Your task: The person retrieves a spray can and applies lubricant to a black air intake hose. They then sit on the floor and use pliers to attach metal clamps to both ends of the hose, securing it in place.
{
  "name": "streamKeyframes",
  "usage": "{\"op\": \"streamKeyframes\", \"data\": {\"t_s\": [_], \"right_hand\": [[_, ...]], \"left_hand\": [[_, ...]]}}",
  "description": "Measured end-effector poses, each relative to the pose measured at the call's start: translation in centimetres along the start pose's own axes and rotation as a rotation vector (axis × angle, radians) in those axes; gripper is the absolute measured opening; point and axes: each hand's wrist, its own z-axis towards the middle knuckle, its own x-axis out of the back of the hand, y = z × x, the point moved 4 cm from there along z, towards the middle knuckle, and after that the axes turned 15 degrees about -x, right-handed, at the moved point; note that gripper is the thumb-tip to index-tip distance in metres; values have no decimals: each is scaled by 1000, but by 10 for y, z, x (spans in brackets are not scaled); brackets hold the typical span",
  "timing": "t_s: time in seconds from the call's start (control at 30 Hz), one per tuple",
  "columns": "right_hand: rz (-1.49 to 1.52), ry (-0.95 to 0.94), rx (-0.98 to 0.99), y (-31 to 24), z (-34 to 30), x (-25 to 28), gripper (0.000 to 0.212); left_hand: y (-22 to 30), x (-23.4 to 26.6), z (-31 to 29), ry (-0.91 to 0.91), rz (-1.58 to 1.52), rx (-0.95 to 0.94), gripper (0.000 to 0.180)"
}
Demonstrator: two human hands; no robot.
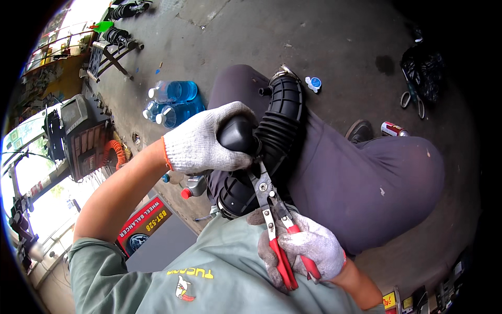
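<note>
While a black ribbed hose lies across the lap, gloved right hand clamped on red-handled pliers, tips close beside a black rounded piece, gloved left hand wrapped around that piece; small blue-and-white item on floor

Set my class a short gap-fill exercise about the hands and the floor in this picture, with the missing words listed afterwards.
1. The right hand grips pliers whose handles are coloured ____.
2. The left hand holds a rounded part coloured ____.
3. White-capped bottles on the floor contain liquid coloured ____.
4. Beside the black plastic bag lies a two-looped cutting tool, a pair of ____.

Missing words: red; black; blue; scissors.
</note>
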Motion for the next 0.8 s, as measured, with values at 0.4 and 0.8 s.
{"op": "streamKeyframes", "data": {"t_s": [0.4, 0.8], "right_hand": [[-330, 128, 15, -7, -17, -31, 40], [-846, 457, 232, -160, -105, -132, 72]], "left_hand": [[47, 16, -23, 333, -1, -176, 62], [159, 112, 93, 416, -87, -616, 56]]}}
